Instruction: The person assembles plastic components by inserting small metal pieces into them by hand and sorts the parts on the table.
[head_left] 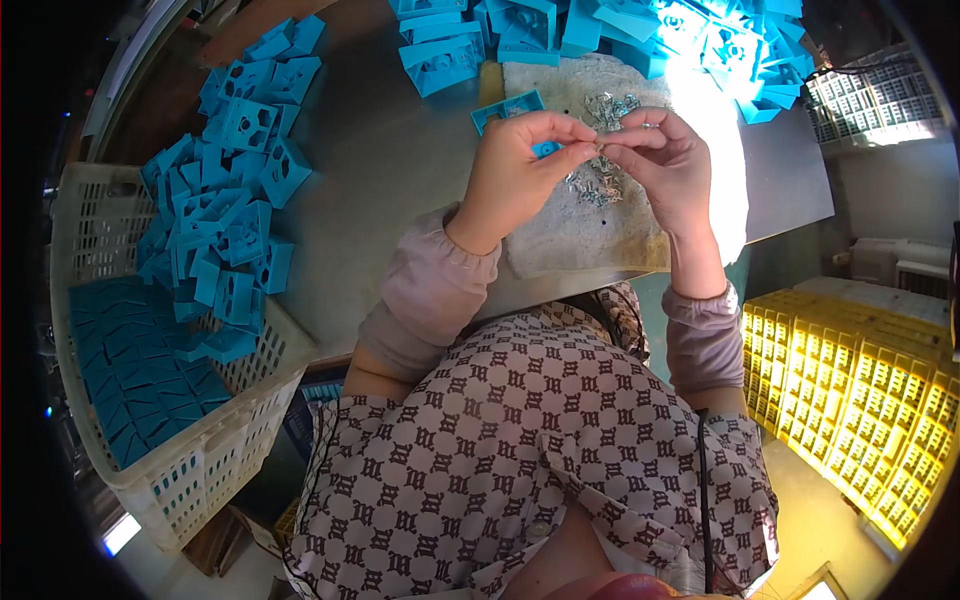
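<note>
My left hand (520, 172) and my right hand (664, 165) meet fingertip to fingertip above a pale cloth (560, 240). Both are closed in a pinch, and whatever lies between the fingertips is too small to name. Beneath them, a scattered heap of small shiny metal pieces (597, 188) rests on the cloth. Just beyond my left hand lies a blue plastic part (508, 108), shaped like a shallow open box. Part of another blue piece shows between my hands, mostly hidden by the fingers.
More blue plastic parts (440, 62) are piled along the table's far side, some in bright glare. On the left, another pile (245, 125) reaches a white slatted crate (200, 470) holding stacked blue parts. Yellow crates (850, 390) stand at right, below the grey table (390, 180).
</note>
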